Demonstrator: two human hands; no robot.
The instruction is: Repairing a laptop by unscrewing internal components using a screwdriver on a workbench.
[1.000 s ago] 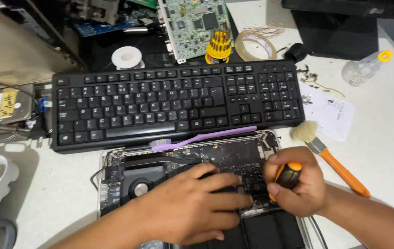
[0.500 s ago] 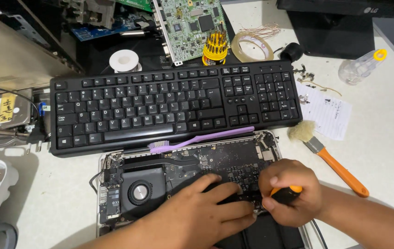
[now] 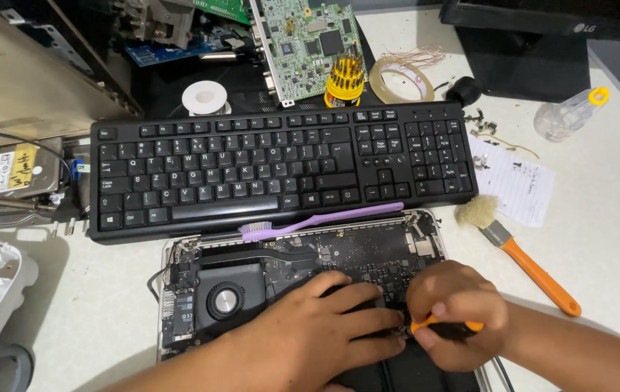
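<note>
Comparing with 1 second ago, we see our right hand (image 3: 457, 313) has tipped the orange-handled screwdriver (image 3: 446, 327) from upright to nearly flat, so we judge the tip now works sideways at the logic board (image 3: 368, 254). It pinches the handle tightly. Our left hand (image 3: 310, 330) lies spread on the open laptop (image 3: 179, 250), its fingertips (image 3: 390, 316) just beside the screwdriver tip.
</note>
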